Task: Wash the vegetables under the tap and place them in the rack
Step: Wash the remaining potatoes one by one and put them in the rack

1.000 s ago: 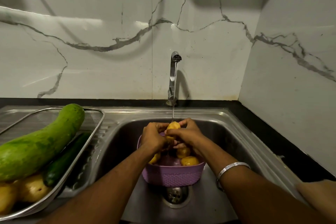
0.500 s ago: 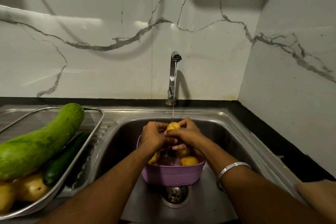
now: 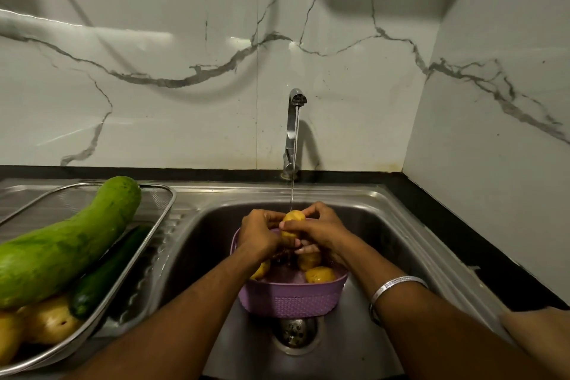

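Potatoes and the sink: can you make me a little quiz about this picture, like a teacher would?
1. True or false: water is running from the tap onto the potato that both hands hold.
2. Which thing lies in the metal rack? A) a big light green gourd B) a red tomato C) a banana
3. Fill in: the potatoes not yet washed sit in a purple ____ in the sink.

Key
1. True: the left hand and right hand grip it under the stream.
2. A: the gourd lies there beside a dark green cucumber and some potatoes.
3. basket.
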A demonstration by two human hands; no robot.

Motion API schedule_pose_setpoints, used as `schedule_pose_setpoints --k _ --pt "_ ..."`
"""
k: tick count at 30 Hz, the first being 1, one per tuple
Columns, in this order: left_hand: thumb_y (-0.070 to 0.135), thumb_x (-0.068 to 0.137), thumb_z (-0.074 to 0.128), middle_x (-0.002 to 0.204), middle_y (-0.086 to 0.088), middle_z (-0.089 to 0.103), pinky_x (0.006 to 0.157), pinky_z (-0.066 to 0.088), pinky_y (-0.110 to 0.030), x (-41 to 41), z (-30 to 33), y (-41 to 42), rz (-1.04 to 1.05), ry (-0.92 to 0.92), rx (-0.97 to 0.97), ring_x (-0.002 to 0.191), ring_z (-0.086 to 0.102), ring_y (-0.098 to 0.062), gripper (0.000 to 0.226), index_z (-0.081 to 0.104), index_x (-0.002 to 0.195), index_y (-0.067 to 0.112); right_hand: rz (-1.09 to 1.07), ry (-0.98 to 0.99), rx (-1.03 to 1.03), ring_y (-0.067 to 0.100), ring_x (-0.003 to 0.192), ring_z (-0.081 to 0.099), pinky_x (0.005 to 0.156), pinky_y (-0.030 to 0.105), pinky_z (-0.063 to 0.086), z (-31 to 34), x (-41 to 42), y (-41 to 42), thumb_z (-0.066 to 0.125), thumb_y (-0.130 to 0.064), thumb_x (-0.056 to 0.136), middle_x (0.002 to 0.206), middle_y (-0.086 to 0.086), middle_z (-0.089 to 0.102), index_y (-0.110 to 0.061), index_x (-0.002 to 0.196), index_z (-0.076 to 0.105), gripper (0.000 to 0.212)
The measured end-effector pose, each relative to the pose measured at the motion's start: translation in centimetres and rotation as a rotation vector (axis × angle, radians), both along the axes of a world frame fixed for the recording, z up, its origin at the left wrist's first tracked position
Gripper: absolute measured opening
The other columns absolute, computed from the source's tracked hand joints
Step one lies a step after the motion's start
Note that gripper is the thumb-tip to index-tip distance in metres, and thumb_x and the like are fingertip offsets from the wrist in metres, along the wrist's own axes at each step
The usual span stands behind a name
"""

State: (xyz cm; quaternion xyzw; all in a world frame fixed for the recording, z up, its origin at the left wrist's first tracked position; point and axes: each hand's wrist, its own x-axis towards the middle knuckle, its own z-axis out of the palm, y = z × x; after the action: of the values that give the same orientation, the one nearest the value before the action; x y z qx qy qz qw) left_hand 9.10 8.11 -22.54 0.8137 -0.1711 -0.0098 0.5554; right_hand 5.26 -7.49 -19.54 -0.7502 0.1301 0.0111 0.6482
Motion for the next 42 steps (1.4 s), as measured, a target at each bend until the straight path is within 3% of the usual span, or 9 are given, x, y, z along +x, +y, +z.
schedule_pose_setpoints --k 5,10,14,22,28,31,34,39,42 --pt "0.010 0.065 0.093 0.103 0.007 0.077 0.075 0.058 -0.018 -0.6 0.5 -0.2 -0.034 0.015 -0.019 0.095 0.071 -0.003 0.053 0.074 0.113 0.021 -0.213 -0.109 -0.087 0.021 0.054 0.065 0.050 0.030 0.056 -0.8 1.2 -0.1 0.085 -0.040 0.081 0.092 0.019 0.072 -0.014 0.095 0.060 0.039" --pt "0.009 0.069 0.091 0.098 0.005 0.078 0.074 0.062 -0.024 -0.4 0.4 0.3 -0.008 0.050 -0.067 0.091 0.074 -0.008 0.048 0.074 0.113 0.018 -0.059 -0.046 0.030 0.029 0.076 0.075 0.066 0.043 0.065 -0.5 0.8 0.1 0.087 -0.029 0.080 0.101 0.018 0.073 -0.015 0.112 0.061 0.045" --pt "0.014 0.074 0.088 0.091 0.006 0.079 0.080 0.064 -0.038 -0.2 0.2 0.3 -0.025 0.059 -0.064 0.087 0.076 -0.009 0.033 0.076 0.103 0.023 -0.001 -0.070 0.025 0.025 0.082 0.076 0.068 0.042 0.065 -0.6 0.7 -0.2 0.093 -0.024 0.072 0.109 0.011 0.071 -0.017 0.117 0.063 0.054" --pt "0.029 0.088 0.077 0.083 0.004 0.079 0.079 0.063 -0.041 -0.1 0.1 -0.4 0.010 -0.064 -0.008 0.080 0.076 -0.009 0.014 0.079 0.100 0.021 -0.137 -0.170 -0.028 0.023 0.062 0.072 0.062 0.038 0.064 -1.4 1.2 0.6 0.083 -0.049 0.080 0.089 0.011 0.078 -0.017 0.118 0.073 0.051" --pt "0.026 0.086 0.078 0.075 0.003 0.077 0.072 0.063 -0.045 0.0 -0.5 -0.1 0.052 -0.094 0.025 0.074 0.075 -0.011 0.007 0.080 0.090 0.021 0.046 -0.066 -0.007 0.021 0.073 0.074 0.067 0.036 0.064 -1.3 1.6 0.5 0.082 -0.029 0.086 0.118 0.012 0.071 -0.021 0.141 0.059 0.060" --pt "0.023 0.087 0.078 0.080 0.003 0.078 0.073 0.064 -0.039 -0.6 -0.1 -0.4 0.030 -0.077 -0.027 0.077 0.076 -0.011 0.011 0.079 0.097 0.019 0.031 -0.112 0.030 0.023 0.089 0.076 0.076 0.043 0.065 -1.1 1.2 0.1 0.086 -0.027 0.082 0.116 0.008 0.073 -0.024 0.126 0.070 0.047" --pt "0.017 0.086 0.080 0.085 0.002 0.079 0.072 0.063 -0.029 -1.2 0.6 -0.7 0.037 -0.022 -0.156 0.082 0.076 -0.011 0.016 0.079 0.101 0.018 -0.022 -0.175 0.096 0.018 0.074 0.073 0.078 0.045 0.064 -1.0 0.7 -0.1 0.088 -0.028 0.079 0.093 0.008 0.079 -0.031 0.093 0.072 0.022" --pt "0.012 0.077 0.086 0.094 0.002 0.079 0.076 0.062 -0.028 -1.2 0.7 -0.9 0.008 -0.005 -0.219 0.089 0.076 -0.009 0.032 0.077 0.107 0.016 -0.140 -0.177 0.159 0.021 0.083 0.076 0.063 0.032 0.063 -0.8 1.0 0.3 0.089 -0.034 0.077 0.095 0.008 0.078 -0.020 0.104 0.075 0.033" --pt "0.012 0.071 0.091 0.098 0.000 0.079 0.079 0.063 -0.031 -1.0 0.7 -1.1 0.015 -0.003 -0.199 0.091 0.075 -0.010 0.044 0.074 0.112 0.014 -0.210 -0.206 0.135 0.022 0.076 0.073 0.056 0.028 0.059 -0.7 1.2 0.2 0.082 -0.028 0.085 0.093 0.009 0.078 -0.017 0.103 0.077 0.022"
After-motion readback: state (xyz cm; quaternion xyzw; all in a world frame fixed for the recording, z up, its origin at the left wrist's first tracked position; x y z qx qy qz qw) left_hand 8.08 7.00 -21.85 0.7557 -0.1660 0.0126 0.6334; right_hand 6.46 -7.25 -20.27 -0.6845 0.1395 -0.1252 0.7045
